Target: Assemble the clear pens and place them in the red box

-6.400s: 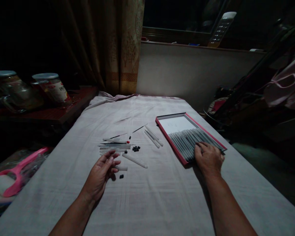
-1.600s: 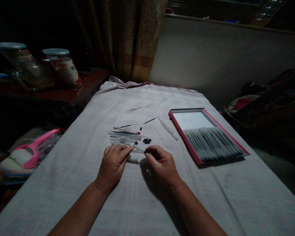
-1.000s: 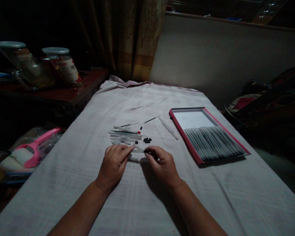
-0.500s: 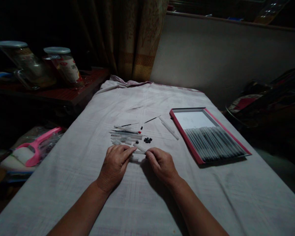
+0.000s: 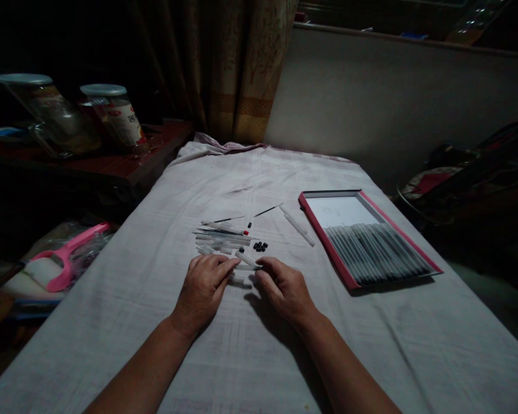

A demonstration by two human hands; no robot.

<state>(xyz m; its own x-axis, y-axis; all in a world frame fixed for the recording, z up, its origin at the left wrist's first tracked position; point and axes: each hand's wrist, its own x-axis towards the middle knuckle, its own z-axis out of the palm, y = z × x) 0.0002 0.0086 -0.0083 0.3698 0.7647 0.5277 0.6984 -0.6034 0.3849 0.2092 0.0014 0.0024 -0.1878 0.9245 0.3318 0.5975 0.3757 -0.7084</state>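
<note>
My left hand (image 5: 204, 286) pinches a translucent pen barrel (image 5: 247, 259) between thumb and fingers. At the barrel's right end, my right hand (image 5: 285, 287) has its thumb and forefinger apart; whether a fingertip still touches the barrel I cannot tell. Just beyond the hands lies a pile of clear pen barrels (image 5: 231, 240) with thin refills among them. Several small black pen plugs (image 5: 260, 246) are grouped right of the pile, and a red plug (image 5: 246, 233) lies above them. A dark refill (image 5: 268, 210) rests farther back, left of two loose barrels (image 5: 300, 229).
A shallow red-edged box (image 5: 328, 247) on the right holds a row of pens (image 5: 375, 250). White cloth (image 5: 242, 356) covers the table. Jars (image 5: 116, 118) stand on a dark red side table (image 5: 155, 149) at left. A pink-handled item (image 5: 67, 259) lies below it.
My right thumb and forefinger have parted at the barrel's end, where they were pinched together. My left hand keeps its grip on the barrel. The view has shifted very slightly.
</note>
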